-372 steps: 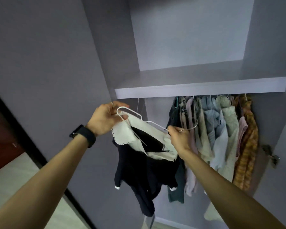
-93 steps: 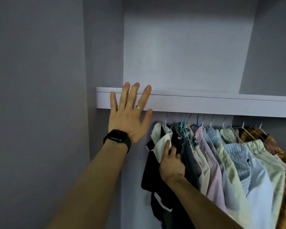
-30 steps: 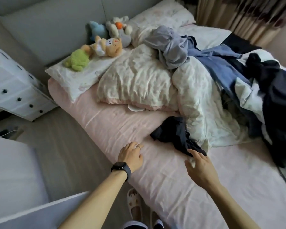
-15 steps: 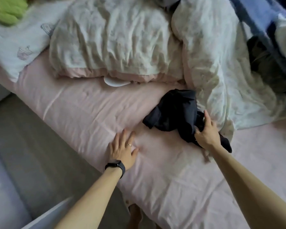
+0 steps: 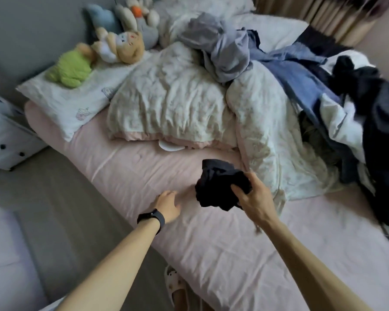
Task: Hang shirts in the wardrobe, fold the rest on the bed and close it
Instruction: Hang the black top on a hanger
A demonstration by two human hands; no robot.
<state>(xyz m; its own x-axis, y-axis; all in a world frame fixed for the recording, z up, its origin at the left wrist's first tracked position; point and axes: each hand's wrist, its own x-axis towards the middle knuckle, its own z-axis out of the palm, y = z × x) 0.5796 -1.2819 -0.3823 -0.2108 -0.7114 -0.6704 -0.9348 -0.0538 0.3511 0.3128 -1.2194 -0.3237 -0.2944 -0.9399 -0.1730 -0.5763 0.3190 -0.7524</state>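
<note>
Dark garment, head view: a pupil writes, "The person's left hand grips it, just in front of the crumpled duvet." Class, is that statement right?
The hand is wrong. The head view shows the right hand gripping the dark garment. The left hand only rests on the pink sheet beside it. The garment is indeed just in front of the crumpled duvet.

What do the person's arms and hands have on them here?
No sleeves or gloves show on either arm. The left hand has a black wristband, probably a watch, at its wrist. The right hand and its wrist wear nothing visible. No ring can be made out.
</note>
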